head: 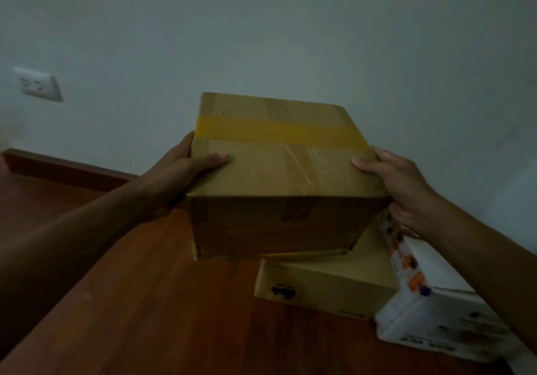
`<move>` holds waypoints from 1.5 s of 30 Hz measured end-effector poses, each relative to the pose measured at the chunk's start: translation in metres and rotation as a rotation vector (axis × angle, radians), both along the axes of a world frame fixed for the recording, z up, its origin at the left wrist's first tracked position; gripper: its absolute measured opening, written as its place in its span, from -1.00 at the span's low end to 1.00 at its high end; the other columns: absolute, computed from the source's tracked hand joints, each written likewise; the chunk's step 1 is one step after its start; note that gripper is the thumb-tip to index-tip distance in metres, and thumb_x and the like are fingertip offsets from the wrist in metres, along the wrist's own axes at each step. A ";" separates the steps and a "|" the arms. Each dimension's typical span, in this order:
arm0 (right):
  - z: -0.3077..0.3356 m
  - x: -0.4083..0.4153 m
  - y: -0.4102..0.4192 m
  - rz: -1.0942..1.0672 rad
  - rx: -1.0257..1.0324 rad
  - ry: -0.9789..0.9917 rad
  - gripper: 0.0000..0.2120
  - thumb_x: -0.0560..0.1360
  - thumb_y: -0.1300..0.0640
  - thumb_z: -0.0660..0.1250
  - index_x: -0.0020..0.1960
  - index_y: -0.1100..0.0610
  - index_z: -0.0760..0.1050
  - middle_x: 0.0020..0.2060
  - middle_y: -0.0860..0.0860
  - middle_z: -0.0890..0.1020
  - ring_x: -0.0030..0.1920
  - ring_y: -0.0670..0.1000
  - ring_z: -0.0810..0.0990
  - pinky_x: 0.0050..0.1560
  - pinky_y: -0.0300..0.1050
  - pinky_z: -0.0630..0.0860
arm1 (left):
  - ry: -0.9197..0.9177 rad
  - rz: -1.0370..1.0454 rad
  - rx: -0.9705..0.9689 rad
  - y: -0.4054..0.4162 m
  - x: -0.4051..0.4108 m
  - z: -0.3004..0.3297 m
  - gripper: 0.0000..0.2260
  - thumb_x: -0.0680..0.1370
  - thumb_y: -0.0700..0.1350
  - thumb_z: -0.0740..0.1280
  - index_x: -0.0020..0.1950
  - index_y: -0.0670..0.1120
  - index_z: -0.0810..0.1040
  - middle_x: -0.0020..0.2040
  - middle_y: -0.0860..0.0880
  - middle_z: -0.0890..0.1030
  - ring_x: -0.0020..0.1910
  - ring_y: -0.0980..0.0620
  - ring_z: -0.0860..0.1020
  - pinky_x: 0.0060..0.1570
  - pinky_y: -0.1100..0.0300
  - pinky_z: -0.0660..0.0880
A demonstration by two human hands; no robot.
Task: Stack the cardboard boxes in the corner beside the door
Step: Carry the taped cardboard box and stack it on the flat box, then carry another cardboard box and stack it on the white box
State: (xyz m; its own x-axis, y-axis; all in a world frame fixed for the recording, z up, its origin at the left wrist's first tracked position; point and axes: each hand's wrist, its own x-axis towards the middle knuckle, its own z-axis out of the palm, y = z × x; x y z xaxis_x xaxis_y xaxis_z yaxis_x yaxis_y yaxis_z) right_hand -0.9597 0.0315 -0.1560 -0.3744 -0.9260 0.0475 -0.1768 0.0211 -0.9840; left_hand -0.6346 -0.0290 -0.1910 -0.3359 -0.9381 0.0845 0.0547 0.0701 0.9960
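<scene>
A brown cardboard box with a yellow tape band across its top is held in the air at the middle of the view. My left hand grips its left side, thumb on top. My right hand grips its right side, thumb on top as well. Below and to the right, a flatter brown cardboard box lies on the wooden floor, partly hidden by the held box. A white printed box lies right of it, partly under my right forearm.
A pale wall fills the upper view, with a white socket at the left. A dark wooden skirting board runs along its foot. Reddish wooden floor spreads to the left and front. The room is dim.
</scene>
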 end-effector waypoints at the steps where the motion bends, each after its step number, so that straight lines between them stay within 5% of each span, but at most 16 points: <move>1: -0.003 -0.015 0.004 -0.031 0.009 0.007 -0.52 0.45 0.12 0.48 0.36 0.08 0.54 0.10 0.01 0.69 0.07 0.04 0.68 -0.02 -0.07 0.58 | 0.007 -0.028 0.006 -0.003 -0.015 -0.004 -0.36 0.42 0.02 0.42 0.48 0.08 0.32 0.27 0.01 0.58 0.13 -0.01 0.65 0.08 0.03 0.58; 6: -0.021 -0.078 0.038 -0.128 0.111 0.082 -0.50 0.50 0.08 0.43 0.42 0.03 0.47 0.18 0.02 0.64 0.13 0.12 0.62 0.15 0.16 0.57 | 0.012 -0.174 0.053 -0.010 -0.086 -0.033 -0.32 0.39 0.05 0.44 0.48 0.10 0.31 0.28 0.01 0.57 0.17 -0.05 0.62 0.17 -0.06 0.56; 10: -0.045 -0.108 0.059 -0.206 0.192 0.172 -0.43 0.51 0.03 0.42 0.47 0.10 0.39 0.26 0.04 0.57 0.18 0.11 0.57 0.21 0.14 0.51 | 0.069 -0.213 0.085 -0.009 -0.128 -0.056 -0.38 0.41 0.12 0.48 0.43 0.08 0.38 0.27 -0.02 0.59 0.18 -0.07 0.62 0.16 -0.05 0.55; 13: -0.056 -0.109 0.057 -0.223 0.246 0.630 -0.31 0.54 -0.23 0.29 0.56 0.06 0.26 0.50 0.08 0.38 0.42 0.16 0.41 0.43 0.22 0.33 | 0.047 -0.020 -0.083 -0.014 -0.137 -0.064 -0.33 0.45 0.36 0.30 0.49 0.10 0.34 0.43 0.02 0.46 0.31 -0.01 0.50 0.27 -0.03 0.46; 15: -0.058 -0.097 0.052 -0.145 0.215 0.991 -0.24 0.53 -0.37 0.10 0.58 0.05 0.20 0.58 0.04 0.22 0.58 0.12 0.15 0.55 0.19 0.08 | -0.040 0.103 -0.398 -0.012 -0.132 -0.058 -0.40 0.55 0.33 0.15 0.53 0.08 0.30 0.48 0.08 0.37 0.37 0.15 0.40 0.27 0.16 0.39; 18: -0.058 -0.076 0.041 0.032 0.140 1.268 -0.09 0.46 -0.50 -0.18 0.59 0.06 0.16 0.60 0.04 0.15 0.60 0.05 0.03 0.56 0.10 -0.05 | -0.527 -0.098 -0.806 -0.007 -0.122 -0.034 -0.27 0.48 0.45 0.05 0.53 0.06 0.32 0.52 0.10 0.34 0.53 0.20 0.19 0.45 0.17 0.21; 20: -0.058 -0.072 0.037 0.071 0.111 1.336 -0.04 0.43 -0.53 -0.25 0.59 0.07 0.15 0.59 0.04 0.20 0.59 0.06 0.11 0.52 0.02 0.01 | -1.088 -0.238 -0.931 -0.001 -0.126 -0.026 0.02 0.32 0.64 -0.10 0.62 0.03 0.04 0.62 0.07 0.04 0.60 0.08 -0.09 0.55 -0.05 -0.04; 22: -0.059 -0.073 0.037 0.092 0.084 1.363 -0.03 0.43 -0.53 -0.26 0.59 0.08 0.16 0.58 0.05 0.23 0.58 0.07 0.15 0.50 0.02 0.04 | -1.330 -0.241 -1.017 0.011 -0.135 -0.030 0.18 0.23 0.69 -0.16 0.62 -0.06 -0.19 0.63 -0.06 -0.14 0.60 -0.05 -0.17 0.54 -0.18 -0.10; 26: -0.058 -0.084 0.018 0.081 0.103 1.324 -0.04 0.42 -0.55 -0.23 0.59 0.04 0.16 0.58 0.01 0.22 0.58 0.05 0.15 0.54 0.14 0.14 | -1.296 -0.115 -1.168 -0.006 -0.154 -0.035 0.13 0.30 0.64 -0.06 0.60 -0.16 0.04 0.59 -0.20 0.16 0.56 -0.20 0.16 0.49 -0.20 0.15; 33: -0.052 -0.090 -0.012 0.004 0.117 1.325 -0.13 0.43 -0.46 -0.17 0.58 -0.01 0.21 0.57 -0.03 0.26 0.57 0.02 0.20 0.51 0.09 0.21 | -1.254 -0.066 -1.240 -0.041 -0.172 -0.031 0.00 0.35 0.59 0.01 0.51 -0.14 0.29 0.48 -0.15 0.40 0.41 -0.17 0.40 0.34 -0.12 0.39; 40: -0.045 -0.072 -0.012 0.065 0.166 1.259 -0.13 0.44 -0.46 -0.11 0.59 0.02 0.18 0.59 -0.01 0.21 0.58 0.03 0.15 0.50 0.00 0.07 | -1.193 -0.123 -1.133 -0.034 -0.158 -0.029 -0.06 0.41 0.52 0.14 0.60 -0.03 0.09 0.61 -0.05 0.17 0.56 -0.08 0.14 0.51 -0.03 0.07; 45: -0.043 -0.002 -0.027 0.138 -0.005 1.251 -0.47 0.62 -0.18 0.16 0.51 0.03 0.35 0.51 -0.01 0.38 0.51 0.02 0.31 0.45 -0.09 0.17 | -1.182 -0.159 -1.018 -0.027 -0.107 -0.023 -0.16 0.47 0.44 0.17 0.61 0.04 0.03 0.63 0.03 0.09 0.59 -0.01 0.06 0.54 -0.13 0.06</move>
State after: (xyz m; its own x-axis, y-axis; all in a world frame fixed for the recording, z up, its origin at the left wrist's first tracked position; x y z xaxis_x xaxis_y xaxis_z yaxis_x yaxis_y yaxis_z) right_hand -0.9622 0.0045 -0.1987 0.0292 -0.9526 0.3028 -0.9870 -0.0753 -0.1418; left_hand -0.7421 -0.0565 -0.2139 -0.7533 -0.6027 0.2632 -0.6207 0.7838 0.0182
